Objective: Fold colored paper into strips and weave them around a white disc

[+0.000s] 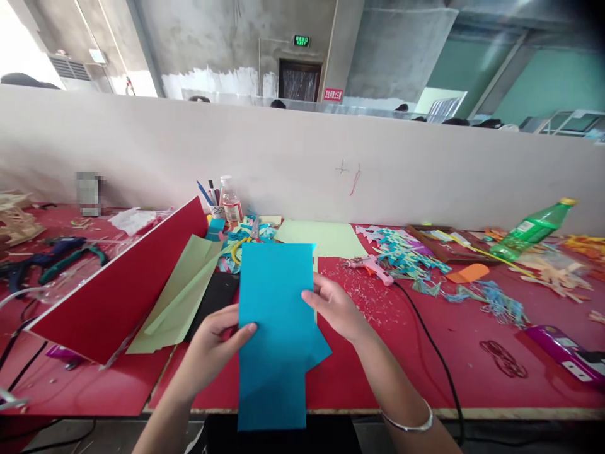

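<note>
A tall sheet of blue paper [274, 302] is held up over the front of the table, its lower end reaching past the edge. My left hand [215, 347] grips its left side, thumb in front and fingers behind. On the right side, higher up, my right hand [336, 309] pinches it the same way. Another blue piece [319, 348] sticks out at an angle behind the sheet's lower right; how the two are joined is hidden. Behind the paper lie yellow-handled scissors [239, 249]. A pink glue gun [371, 268] rests right of my right hand.
At left, a red board [123, 290] leans beside pale green paper [177, 302]. Cut paper strips [401, 249], a tilted green bottle [534, 233] and a purple device [567, 353] occupy the right. The glue gun's black cord [432, 331] runs over the front edge. A white partition [293, 157] stands behind.
</note>
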